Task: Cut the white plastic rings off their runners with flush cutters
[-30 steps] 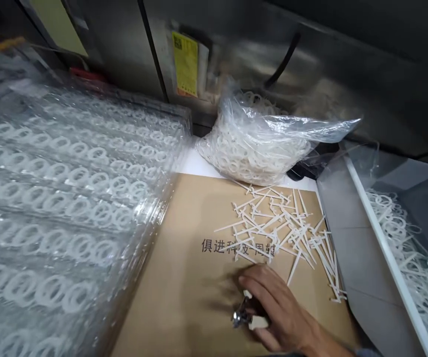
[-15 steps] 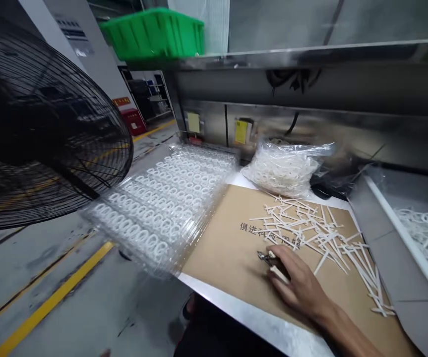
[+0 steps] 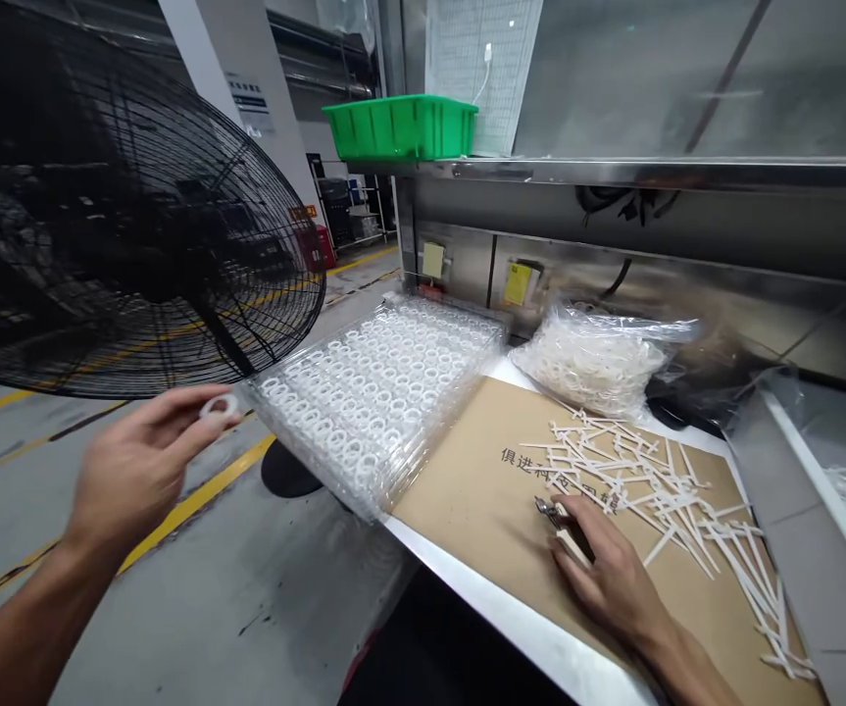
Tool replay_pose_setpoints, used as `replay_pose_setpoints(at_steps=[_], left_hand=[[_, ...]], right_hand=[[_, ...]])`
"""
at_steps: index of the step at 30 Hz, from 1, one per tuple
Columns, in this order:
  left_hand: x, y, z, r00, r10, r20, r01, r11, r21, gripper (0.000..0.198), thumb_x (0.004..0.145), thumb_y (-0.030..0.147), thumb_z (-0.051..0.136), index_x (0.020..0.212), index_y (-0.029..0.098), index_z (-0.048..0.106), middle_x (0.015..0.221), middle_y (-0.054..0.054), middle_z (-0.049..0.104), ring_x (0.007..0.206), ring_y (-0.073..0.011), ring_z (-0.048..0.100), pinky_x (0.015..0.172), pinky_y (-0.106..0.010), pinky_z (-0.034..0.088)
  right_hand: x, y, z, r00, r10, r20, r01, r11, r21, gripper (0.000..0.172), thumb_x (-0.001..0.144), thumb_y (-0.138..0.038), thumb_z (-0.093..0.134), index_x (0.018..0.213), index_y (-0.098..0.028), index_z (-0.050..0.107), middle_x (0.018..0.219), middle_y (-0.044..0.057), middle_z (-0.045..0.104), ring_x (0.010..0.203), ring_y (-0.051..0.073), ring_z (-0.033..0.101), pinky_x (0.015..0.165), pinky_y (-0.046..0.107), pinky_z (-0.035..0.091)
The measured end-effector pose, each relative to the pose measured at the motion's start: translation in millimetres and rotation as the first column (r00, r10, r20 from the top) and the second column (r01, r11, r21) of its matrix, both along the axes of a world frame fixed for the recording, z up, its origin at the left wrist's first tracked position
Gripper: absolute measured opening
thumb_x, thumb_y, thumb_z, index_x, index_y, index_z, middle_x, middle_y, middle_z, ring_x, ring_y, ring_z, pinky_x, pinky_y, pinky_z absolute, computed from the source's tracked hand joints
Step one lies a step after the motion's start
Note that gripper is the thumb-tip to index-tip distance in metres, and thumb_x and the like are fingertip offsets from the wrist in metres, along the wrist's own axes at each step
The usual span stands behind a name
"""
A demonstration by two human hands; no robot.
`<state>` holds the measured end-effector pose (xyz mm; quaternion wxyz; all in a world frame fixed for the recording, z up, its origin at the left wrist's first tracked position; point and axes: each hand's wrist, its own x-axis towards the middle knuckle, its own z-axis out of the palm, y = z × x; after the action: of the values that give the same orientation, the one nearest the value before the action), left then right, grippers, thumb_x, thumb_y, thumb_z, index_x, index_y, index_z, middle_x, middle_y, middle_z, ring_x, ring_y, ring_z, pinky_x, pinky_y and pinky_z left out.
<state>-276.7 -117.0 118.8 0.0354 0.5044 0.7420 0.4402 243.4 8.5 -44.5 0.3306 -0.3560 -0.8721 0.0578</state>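
Note:
Between the thumb and fingers of my left hand is a white ring, raised over the floor just left of the clear plastic tray. Rows of similar white rings lie in that tray. My right hand is closed around a pair of nippers with pale handles, its dark jaws pointing left above the brown cardboard. Thin white plastic sprues lie scattered over the cardboard, beyond and to the right of this hand.
A clear bag of white parts sits behind the cardboard. On the right stands a grey bin with more white rings. A large black fan fills the left side. Above, a shelf holds a green crate.
My left hand has come up into view from the lower edge, holding a white ring. The camera view has shifted left and up. My right hand keeps the nippers in about the same place.

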Motion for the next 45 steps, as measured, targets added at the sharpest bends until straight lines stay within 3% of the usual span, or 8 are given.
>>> replay_pose_setpoints(at_steps=[2, 5, 11, 17, 24, 30, 34, 45], left_hand=[[29.7, 52.0, 30.0, 0.987, -0.162, -0.019, 0.162, 0.987, 0.001, 0.028, 0.093, 0.05, 0.069, 0.117, 0.038, 0.073, 0.117, 0.006, 0.076, 0.108, -0.0224, 0.072, 0.099, -0.037, 0.058], [61.8, 139.4, 49.8, 0.853, -0.501, -0.148, 0.493, 0.865, -0.089, 0.033, 0.093, 0.045, 0.069, 0.118, 0.026, 0.077, 0.115, -0.005, 0.075, 0.098, -0.0204, 0.069, 0.087, -0.032, 0.056], [84.2, 297.3, 26.6, 0.514, -0.74, -0.434, 0.582, 0.672, -0.458, 0.033, 0.095, 0.034, 0.06, 0.12, 0.017, 0.073, 0.108, -0.009, 0.075, 0.093, -0.0206, 0.069, 0.085, -0.031, 0.05], [89.3, 367.3, 4.1, 0.437, -0.778, -0.452, 0.528, 0.628, -0.571, 0.022, 0.091, 0.032, 0.063, 0.106, 0.017, 0.07, 0.093, -0.007, 0.075, 0.082, -0.0205, 0.067, 0.07, -0.028, 0.042], [94.0, 375.3, 4.5, 0.4, -0.769, -0.499, 0.415, 0.637, -0.65, 0.03, 0.094, 0.044, 0.061, 0.114, 0.025, 0.072, 0.097, -0.006, 0.077, 0.082, -0.02, 0.067, 0.068, -0.026, 0.039], [105.2, 356.9, 38.8, 0.398, -0.703, -0.59, 0.362, 0.711, -0.603, 0.032, 0.098, 0.041, 0.054, 0.117, 0.021, 0.071, 0.108, -0.009, 0.076, 0.089, -0.0212, 0.068, 0.072, -0.027, 0.041], [145.6, 329.6, 51.0, 0.349, -0.706, -0.616, 0.415, 0.706, -0.574, 0.031, 0.1, 0.039, 0.054, 0.117, 0.019, 0.071, 0.111, -0.01, 0.076, 0.092, -0.0215, 0.07, 0.073, -0.028, 0.043], [285.9, 207.3, 18.5, 0.046, -0.8, -0.599, 0.571, 0.513, -0.641, 0.026, 0.099, 0.034, 0.062, 0.12, 0.021, 0.071, 0.114, -0.012, 0.076, 0.088, -0.0242, 0.072, 0.071, -0.033, 0.047]], right_hand=[[1.2, -1.3, -0.9, 1.0, -0.006, 0.004, 0.006, 1.0, 0.0, 0.038, 0.102, -0.028, 0.058, 0.139, -0.02, 0.053, 0.126, 0.019, 0.074, 0.117, 0.035, 0.075, 0.095, 0.049, 0.066], [2.9, -4.0, -2.0, 1.0, -0.017, 0.014, 0.017, 1.0, -0.016, 0.04, 0.102, -0.028, 0.058, 0.14, -0.021, 0.052, 0.126, 0.017, 0.074, 0.119, 0.034, 0.074, 0.097, 0.047, 0.066], [5.1, -9.6, 0.6, 0.999, -0.04, 0.028, 0.04, 0.999, -0.013, 0.042, 0.101, -0.029, 0.057, 0.142, -0.018, 0.053, 0.125, 0.018, 0.076, 0.115, 0.034, 0.076, 0.094, 0.044, 0.067], [7.4, -7.4, 5.7, 0.999, -0.017, 0.044, 0.015, 0.999, 0.041, 0.042, 0.098, -0.026, 0.058, 0.139, -0.016, 0.055, 0.118, 0.016, 0.079, 0.105, 0.031, 0.08, 0.09, 0.037, 0.067], [7.8, -7.6, 5.9, 1.0, 0.019, 0.001, -0.019, 0.999, -0.028, 0.051, 0.095, -0.024, 0.061, 0.144, -0.021, 0.051, 0.12, 0.016, 0.079, 0.106, 0.035, 0.08, 0.089, 0.042, 0.068], [-1.5, -7.8, 10.8, 0.998, 0.02, -0.058, -0.027, 0.992, -0.126, 0.051, 0.093, -0.021, 0.062, 0.143, -0.023, 0.05, 0.125, 0.018, 0.075, 0.115, 0.038, 0.075, 0.098, 0.052, 0.064], [-6.7, -5.0, 16.0, 0.996, 0.03, -0.083, -0.04, 0.991, -0.126, 0.044, 0.093, -0.018, 0.06, 0.137, -0.021, 0.054, 0.124, 0.017, 0.075, 0.114, 0.034, 0.074, 0.098, 0.05, 0.064], [-10.8, -0.7, 18.3, 0.992, 0.065, -0.111, -0.077, 0.991, -0.111, 0.039, 0.094, -0.019, 0.059, 0.133, -0.018, 0.058, 0.118, 0.017, 0.074, 0.102, 0.031, 0.074, 0.092, 0.047, 0.062]])
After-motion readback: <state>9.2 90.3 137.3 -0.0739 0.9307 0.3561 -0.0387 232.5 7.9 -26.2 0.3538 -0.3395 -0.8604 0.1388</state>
